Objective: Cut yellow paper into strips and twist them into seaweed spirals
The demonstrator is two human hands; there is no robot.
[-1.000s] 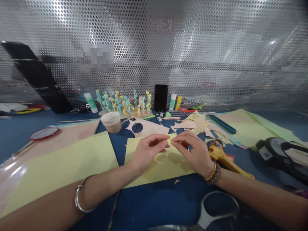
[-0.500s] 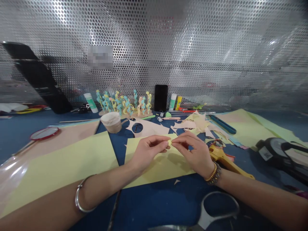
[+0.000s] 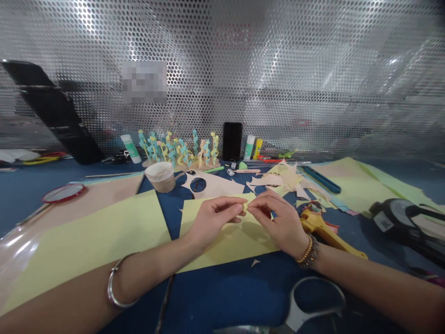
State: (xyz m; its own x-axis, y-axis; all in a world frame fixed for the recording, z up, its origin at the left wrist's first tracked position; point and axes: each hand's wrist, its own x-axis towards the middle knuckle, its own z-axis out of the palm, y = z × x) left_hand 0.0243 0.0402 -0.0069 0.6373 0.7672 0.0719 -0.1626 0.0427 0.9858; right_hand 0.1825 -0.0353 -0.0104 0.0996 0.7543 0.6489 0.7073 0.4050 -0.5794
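Observation:
My left hand (image 3: 219, 217) and my right hand (image 3: 278, 222) meet at the middle, fingertips pinched round a small piece of yellow paper (image 3: 245, 207). Much of the piece is hidden by the fingers, so its exact shape is unclear. Both hands hover over a yellow paper sheet (image 3: 208, 260) lying on the blue table. Behind it are a cut pink paper sheet (image 3: 222, 184) with a round hole and a pile of paper scraps (image 3: 288, 178).
Scissors (image 3: 295, 315) lie at the front edge, a yellow tool (image 3: 333, 239) beside my right wrist. A paper cup (image 3: 160, 177), twisted paper strips on a base (image 3: 181, 150), a phone (image 3: 232, 141) and glue sticks (image 3: 249, 147) stand behind. A black device (image 3: 399, 218) sits right.
The fingers of my right hand have shifted slightly at the yellow paper piece, and a little more of it shows. My left hand stays almost still.

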